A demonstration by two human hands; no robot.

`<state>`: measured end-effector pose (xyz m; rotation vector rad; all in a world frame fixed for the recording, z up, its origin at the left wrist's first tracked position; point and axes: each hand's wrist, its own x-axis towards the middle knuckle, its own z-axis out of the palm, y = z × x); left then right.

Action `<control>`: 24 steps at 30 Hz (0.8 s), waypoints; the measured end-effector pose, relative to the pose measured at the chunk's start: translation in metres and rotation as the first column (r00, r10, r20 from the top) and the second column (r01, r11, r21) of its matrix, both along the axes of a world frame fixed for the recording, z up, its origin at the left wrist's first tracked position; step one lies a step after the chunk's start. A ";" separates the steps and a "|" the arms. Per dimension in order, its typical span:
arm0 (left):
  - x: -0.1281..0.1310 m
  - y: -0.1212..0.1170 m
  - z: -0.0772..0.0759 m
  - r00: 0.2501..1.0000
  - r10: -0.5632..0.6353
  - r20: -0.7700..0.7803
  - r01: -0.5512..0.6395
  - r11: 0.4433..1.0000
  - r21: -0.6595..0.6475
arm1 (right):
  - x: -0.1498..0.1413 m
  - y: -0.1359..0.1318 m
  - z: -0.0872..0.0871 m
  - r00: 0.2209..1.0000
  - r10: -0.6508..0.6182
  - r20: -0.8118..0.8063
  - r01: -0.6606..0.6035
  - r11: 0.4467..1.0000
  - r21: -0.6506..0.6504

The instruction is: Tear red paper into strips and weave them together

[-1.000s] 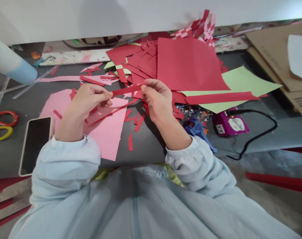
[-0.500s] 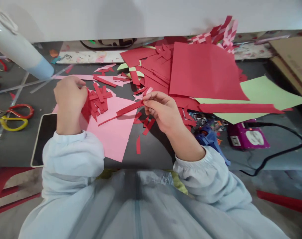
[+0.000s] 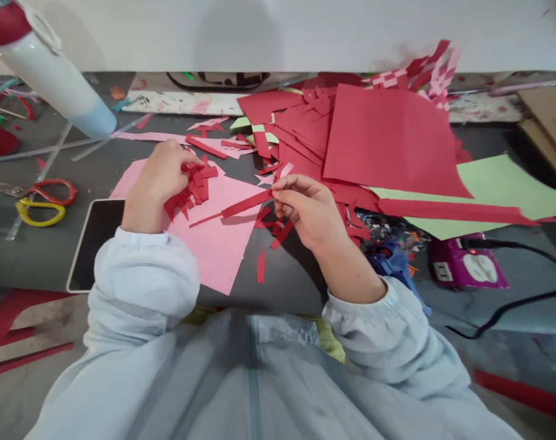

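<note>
My right hand [image 3: 308,211] is closed in a pinch on the end of a red paper strip [image 3: 245,203], which points left over a pink paper sheet [image 3: 227,244]. My left hand [image 3: 163,174] has its fingers curled down at a small heap of cut red paper strips [image 3: 199,189] on that sheet. Its fingertips touch the heap, and whatever lies between them is hidden. Below my right hand, a short red strip [image 3: 260,266] rests on the dark table.
Red sheets [image 3: 397,140] and green paper [image 3: 489,174] are piled at the back right. Scissors [image 3: 42,211], a phone [image 3: 95,244] and a bottle [image 3: 76,91] stand or lie left. A blue glue gun [image 3: 395,266] and a purple box [image 3: 468,263] with a black cable lie right.
My left hand has moved right, from beside the heap of red strips to over its top. My right hand keeps hold of its strip. The whole view has shifted slightly.
</note>
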<state>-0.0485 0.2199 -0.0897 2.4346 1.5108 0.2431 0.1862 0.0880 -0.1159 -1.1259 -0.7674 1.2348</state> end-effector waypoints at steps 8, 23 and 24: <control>0.000 0.003 -0.005 0.993 -0.104 0.062 0.108 0.992 -0.062 | 0.000 0.001 -0.003 1.000 0.001 -0.011 -0.001 1.000 -0.011; -0.003 0.008 -0.015 0.992 -0.115 0.047 0.111 0.991 0.078 | -0.001 0.002 -0.005 1.000 0.011 0.014 -0.011 0.999 -0.032; -0.003 0.008 -0.015 0.992 -0.103 0.071 0.096 0.991 0.092 | 0.000 0.001 -0.006 1.000 0.011 0.013 -0.011 0.999 -0.032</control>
